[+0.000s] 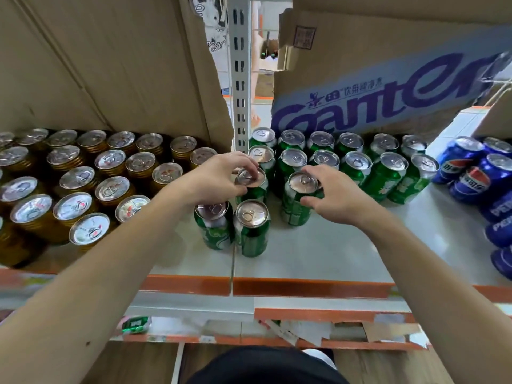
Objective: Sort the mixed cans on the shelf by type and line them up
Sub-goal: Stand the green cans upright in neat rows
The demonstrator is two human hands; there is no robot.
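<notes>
Head view: the white shelf (318,250) with an orange front edge carries three groups of upright cans. The left hand (221,177) is curled over the top of one green can (253,189), its fingertips pinching the lid rim. This can stands near the middle of the shelf, just in front of the rear green cans. The right hand (336,196) is curled round the top of a second green can (297,209), with the thumb on the near side and the fingers over the far rim. This can stands just to the right of the first, apart from it. Whether either can is lifted off the shelf cannot be told. A front pair of green cans (252,231) stands side by side, touching, nearer the shelf edge and just below the left hand. The rear green cans (357,164) run in two rows towards the right. Gold cans (110,162) fill the left part beneath a plain cardboard box (110,65). Blue cans (471,181) stand at the far right. A printed cardboard box (388,87) hangs over the green rows.
</notes>
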